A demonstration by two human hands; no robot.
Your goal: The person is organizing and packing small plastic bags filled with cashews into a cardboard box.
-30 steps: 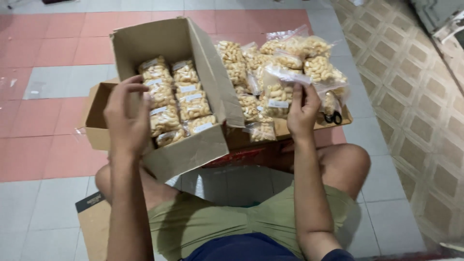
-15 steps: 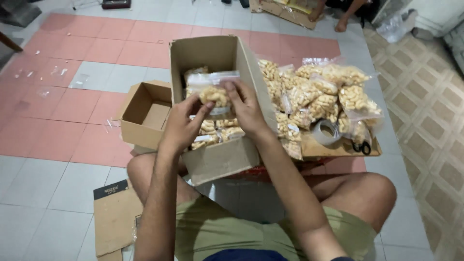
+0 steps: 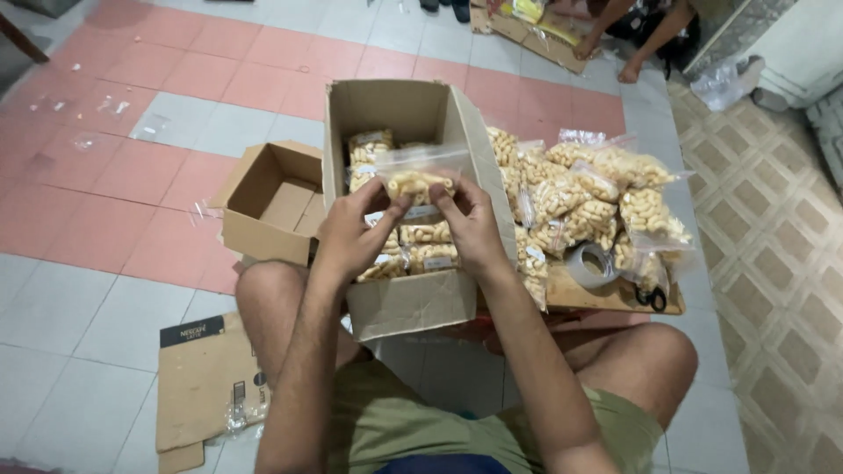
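Centre of the frame: your left hand (image 3: 356,233) and right hand (image 3: 470,224) pinch one clear bag of pale snack pieces (image 3: 420,180) between thumb and fingertips, one hand at each lower corner, and hold it above the open mouth of the large cardboard box (image 3: 413,303) that rests tilted against your knees. Inside the box, packed bags (image 3: 421,246) with white labels lie in rows along its lower half, and more stand at the upper left of its interior; the middle, under the bag you hold, cannot be seen, so how full it is there cannot be told. Judged from this, the packing looks well under way but not finished: the bag in your hands is not yet laid down, and a heap of unpacked bags (image 3: 584,197) lies right of the box, centre right of the frame, on a low wooden surface (image 3: 597,298). A roll of tape (image 3: 590,263) sits on that surface just beside the heap, and the box flaps stand open, so closing looks to be left as well. Left of the large box, a smaller open cardboard box (image 3: 268,206) stands on the tiled floor (image 3: 105,175), nothing visible in it. At lower left a flattened piece of cardboard (image 3: 206,377) lies beside your leg. At the upper right, another person's hand (image 3: 628,70) reaches to the floor.
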